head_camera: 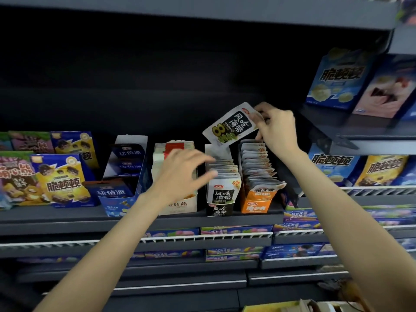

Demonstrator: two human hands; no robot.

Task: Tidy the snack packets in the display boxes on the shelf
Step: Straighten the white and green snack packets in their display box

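Three open display boxes stand side by side on the dark shelf [135, 218]: a white one [180, 206], a black one [221, 199] and an orange one [257, 199], each filled with a row of upright packets. My right hand [278, 129] pinches a white-and-black snack packet [231, 124] by its right edge, tilted, above the black box. My left hand [184, 172] hovers in front of the white box with spread fingers, whose tips reach the packets at the top of the black box.
A blue display box [121, 190] with blue packets stands left of the white one. Blue and yellow biscuit cartons [60, 181] fill the shelf's left end. More cartons [333, 79] sit on the right-hand shelves. Lower shelves hold flat blue packs [292, 249].
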